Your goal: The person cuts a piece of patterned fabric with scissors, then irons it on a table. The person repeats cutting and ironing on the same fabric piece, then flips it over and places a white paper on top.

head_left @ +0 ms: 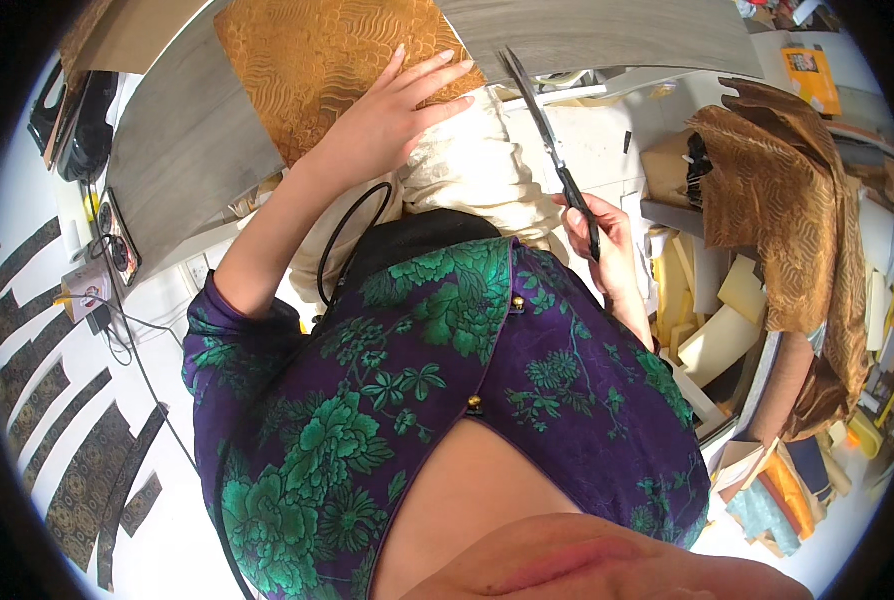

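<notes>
My left hand (400, 115) lies with fingers spread on a golden-brown wave-patterned sheet (317, 80) on a grey wood-look board (177, 150); its fingers reach the sheet's right edge. My right hand (599, 230) grips long scissors with black handles (577, 200), held upright to the right of the sheet, blades slightly parted and pointing away from me. Cream fabric (467, 180) hangs below the board between my hands.
At right, brown patterned fabric (767, 200) drapes over a pile of pale foam pieces (712, 330) and offcuts. An orange package (807, 80) lies at upper right. At left are cables (142, 325), small devices and dark patterned strips (92, 480) on a white surface.
</notes>
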Demonstrator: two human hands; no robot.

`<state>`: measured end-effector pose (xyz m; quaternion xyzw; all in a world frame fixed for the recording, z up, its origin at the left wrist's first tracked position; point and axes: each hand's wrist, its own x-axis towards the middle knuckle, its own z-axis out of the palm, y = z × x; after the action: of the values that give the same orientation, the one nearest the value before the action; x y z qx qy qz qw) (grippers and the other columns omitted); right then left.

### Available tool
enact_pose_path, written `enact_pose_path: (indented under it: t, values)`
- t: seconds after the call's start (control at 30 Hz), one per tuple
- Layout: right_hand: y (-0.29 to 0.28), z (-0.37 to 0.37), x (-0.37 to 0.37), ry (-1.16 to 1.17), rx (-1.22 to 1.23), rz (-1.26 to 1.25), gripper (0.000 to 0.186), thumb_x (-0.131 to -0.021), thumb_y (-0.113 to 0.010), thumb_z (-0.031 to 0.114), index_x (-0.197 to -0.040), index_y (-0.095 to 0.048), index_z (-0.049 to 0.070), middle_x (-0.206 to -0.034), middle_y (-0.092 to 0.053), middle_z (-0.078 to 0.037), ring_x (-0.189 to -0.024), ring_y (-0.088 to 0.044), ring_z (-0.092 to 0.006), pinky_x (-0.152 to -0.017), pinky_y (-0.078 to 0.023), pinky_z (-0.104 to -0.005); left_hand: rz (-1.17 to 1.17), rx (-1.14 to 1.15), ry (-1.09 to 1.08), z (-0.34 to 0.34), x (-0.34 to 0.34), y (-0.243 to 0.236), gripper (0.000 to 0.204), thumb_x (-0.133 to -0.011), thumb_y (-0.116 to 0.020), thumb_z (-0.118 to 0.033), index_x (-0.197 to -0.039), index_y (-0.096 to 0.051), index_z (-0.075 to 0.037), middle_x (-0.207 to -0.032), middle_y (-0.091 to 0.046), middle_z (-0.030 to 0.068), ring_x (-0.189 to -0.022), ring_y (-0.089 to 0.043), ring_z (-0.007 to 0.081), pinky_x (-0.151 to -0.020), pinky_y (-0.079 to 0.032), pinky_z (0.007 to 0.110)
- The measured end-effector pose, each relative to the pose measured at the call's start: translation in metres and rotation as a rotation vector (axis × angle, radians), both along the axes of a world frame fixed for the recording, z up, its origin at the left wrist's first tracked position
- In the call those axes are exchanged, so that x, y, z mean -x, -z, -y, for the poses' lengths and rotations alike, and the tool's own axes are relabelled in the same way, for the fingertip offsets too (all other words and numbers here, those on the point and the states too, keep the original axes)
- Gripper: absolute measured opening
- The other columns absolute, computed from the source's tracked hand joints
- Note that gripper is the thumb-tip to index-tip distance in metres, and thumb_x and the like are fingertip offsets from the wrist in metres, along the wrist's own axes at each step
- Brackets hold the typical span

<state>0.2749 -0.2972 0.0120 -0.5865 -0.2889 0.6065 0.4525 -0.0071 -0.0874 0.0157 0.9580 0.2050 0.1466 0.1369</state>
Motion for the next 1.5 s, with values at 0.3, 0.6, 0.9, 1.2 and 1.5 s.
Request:
enact_pose_path:
  t: [0.3,0.6,0.9,1.2,1.5]
  values:
    - [-0.002,-0.005,0.018,-0.047,0.025,-0.161,0.036,-0.097,-0.074,0.021,-0.123,-0.069,-0.004,-0.07,-0.054,0.008,-0.053,-0.039,-0.0009,-0.047,-0.025,-0.0196,-0.008,-0.047,-0.031,0.003,-0.002,0.01,0.068,-0.08,-0.059,0.009,-0.145,-0.057,-0.011,-0.16,-0.045,0.0032,-0.152,-0.035,0.0265,-0.125,-0.017,0.064]
    - [-0.01,-0.019,0.023,-0.036,0.015,-0.162,0.034,-0.097,-0.074,0.022,-0.119,-0.071,-0.004,-0.071,-0.055,0.007,-0.053,-0.041,-0.0007,-0.048,-0.029,-0.0181,0.015,-0.052,-0.006,0.004,-0.002,0.017,0.067,-0.085,-0.052,0.01,-0.15,-0.053,-0.009,-0.16,-0.046,0.0043,-0.152,-0.036,0.0278,-0.125,-0.014,0.064]
    - [-0.015,-0.019,0.015,-0.064,0.041,-0.155,0.036,-0.096,-0.075,0.022,-0.12,-0.071,-0.004,-0.07,-0.052,0.008,-0.054,-0.041,-0.001,-0.049,-0.03,-0.0184,0.039,-0.05,-0.004,0.005,0.0,0.016,0.066,-0.086,-0.051,0.01,-0.15,-0.052,-0.007,-0.16,-0.046,0.0044,-0.152,-0.035,0.0267,-0.126,-0.013,0.063]
    - [-0.019,-0.023,0.019,-0.076,0.053,-0.16,0.035,-0.097,-0.074,0.023,-0.12,-0.071,-0.003,-0.069,-0.052,0.009,-0.052,-0.04,-0.0006,-0.048,-0.029,-0.0182,0.032,-0.057,0.007,0.005,0.0,0.017,0.068,-0.084,-0.05,0.012,-0.149,-0.053,-0.007,-0.16,-0.046,0.0042,-0.152,-0.035,0.0272,-0.125,-0.013,0.063]
    - [-0.02,-0.021,0.022,-0.053,0.05,-0.148,0.033,-0.098,-0.074,0.023,-0.118,-0.072,-0.002,-0.068,-0.052,0.009,-0.052,-0.041,-0.0005,-0.047,-0.028,-0.0187,0.026,-0.053,0.007,0.005,0.0,0.016,0.07,-0.084,-0.049,0.012,-0.151,-0.05,-0.007,-0.16,-0.046,0.0039,-0.152,-0.035,0.0275,-0.125,-0.012,0.064]
